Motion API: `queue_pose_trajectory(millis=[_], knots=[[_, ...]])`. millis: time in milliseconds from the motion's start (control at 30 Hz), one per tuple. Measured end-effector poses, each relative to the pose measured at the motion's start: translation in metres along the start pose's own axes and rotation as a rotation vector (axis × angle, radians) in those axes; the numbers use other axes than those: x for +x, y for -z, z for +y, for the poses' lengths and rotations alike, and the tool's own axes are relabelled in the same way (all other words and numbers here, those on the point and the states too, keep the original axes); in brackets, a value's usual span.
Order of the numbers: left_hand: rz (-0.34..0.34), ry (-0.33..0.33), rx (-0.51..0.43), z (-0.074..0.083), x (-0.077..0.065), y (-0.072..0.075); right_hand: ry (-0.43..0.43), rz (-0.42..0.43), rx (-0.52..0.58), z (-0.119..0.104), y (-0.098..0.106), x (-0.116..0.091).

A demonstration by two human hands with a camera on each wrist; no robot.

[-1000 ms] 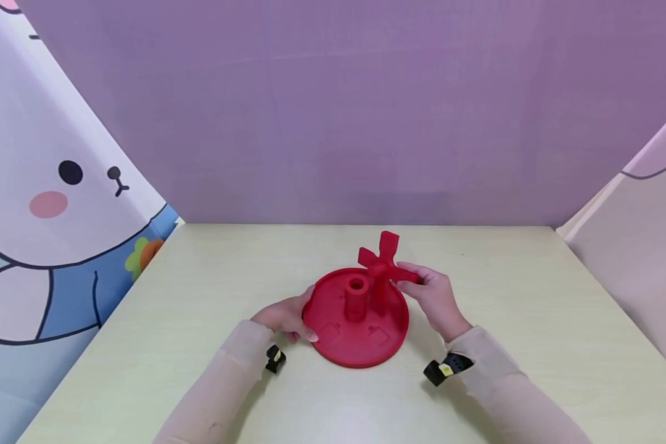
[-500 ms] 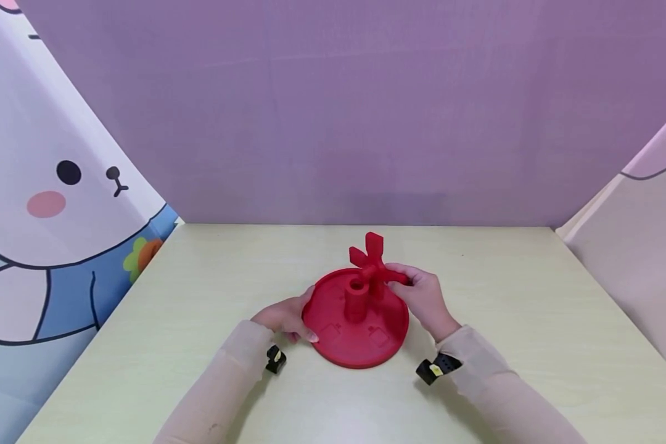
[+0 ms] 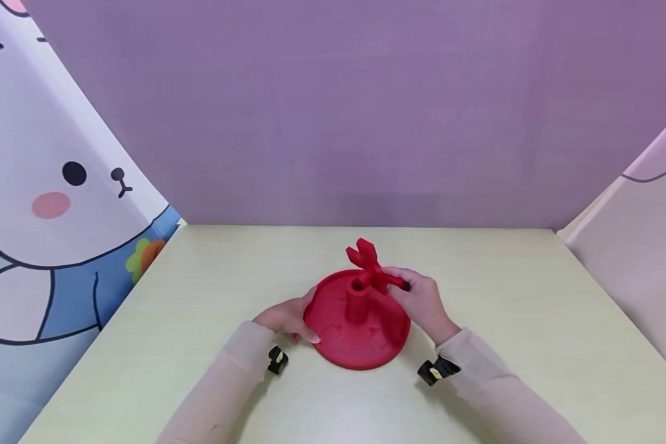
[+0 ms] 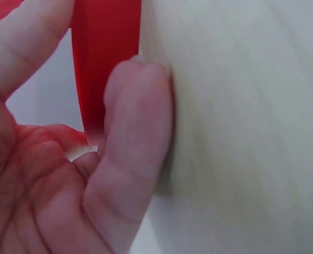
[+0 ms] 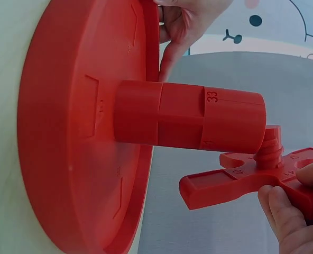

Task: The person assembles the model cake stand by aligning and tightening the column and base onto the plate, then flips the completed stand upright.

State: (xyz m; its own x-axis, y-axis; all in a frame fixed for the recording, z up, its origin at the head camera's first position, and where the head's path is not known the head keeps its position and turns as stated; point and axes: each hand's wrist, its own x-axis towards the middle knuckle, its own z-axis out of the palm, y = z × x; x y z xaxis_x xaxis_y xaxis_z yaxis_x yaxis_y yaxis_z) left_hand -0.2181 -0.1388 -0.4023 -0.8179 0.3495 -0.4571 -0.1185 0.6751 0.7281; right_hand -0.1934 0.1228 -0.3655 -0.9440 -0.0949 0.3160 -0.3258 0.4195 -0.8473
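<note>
A red round plastic base [image 3: 333,345] with a raised rim lies on the table. From its middle rises a hollow red post [image 3: 357,307], open at the top. My left hand [image 3: 290,317] grips the rim at the left, thumb over the edge. My right hand [image 3: 423,305] pinches one arm of a red cross-shaped piece [image 3: 366,251], which is tilted beside the post's top. In the right wrist view a short threaded stem [image 5: 270,148] sticks out of that piece, its tip right at the post's open end. The left wrist view shows fingers [image 4: 135,116] against the rim.
The pale wooden table [image 3: 227,265] stretches out around the base. At its back edge stands a purple panel [image 3: 366,123]. A cartoon-printed cloth [image 3: 61,246] hangs at the left, a pale cloth [image 3: 644,259] at the right.
My right hand has moved left, bringing the cross-shaped piece over to the post's top and tilting it. My left hand and the base have stayed put.
</note>
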Motion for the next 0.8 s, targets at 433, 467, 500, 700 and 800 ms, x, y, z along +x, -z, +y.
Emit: queue_pose_trajectory(millis=[433,467,500,700,800], knots=[[-0.021,-0.037,-0.028,-0.001,-0.001,-0.001,0.265,-0.005,-0.071,0.002,-0.003,-0.006],[-0.021,-0.037,-0.033,-0.002,-0.001,-0.001,0.284,-0.007,-0.086,0.002,-0.004,-0.006],[-0.021,-0.033,-0.039,-0.003,-0.002,-0.001,0.300,-0.011,-0.098,0.002,-0.005,-0.007],[-0.030,-0.025,-0.043,-0.008,-0.005,-0.003,0.329,-0.029,-0.119,0.001,-0.012,-0.015],[-0.040,-0.038,-0.022,-0.009,-0.005,-0.002,0.312,-0.013,-0.110,0.001,-0.014,-0.020]])
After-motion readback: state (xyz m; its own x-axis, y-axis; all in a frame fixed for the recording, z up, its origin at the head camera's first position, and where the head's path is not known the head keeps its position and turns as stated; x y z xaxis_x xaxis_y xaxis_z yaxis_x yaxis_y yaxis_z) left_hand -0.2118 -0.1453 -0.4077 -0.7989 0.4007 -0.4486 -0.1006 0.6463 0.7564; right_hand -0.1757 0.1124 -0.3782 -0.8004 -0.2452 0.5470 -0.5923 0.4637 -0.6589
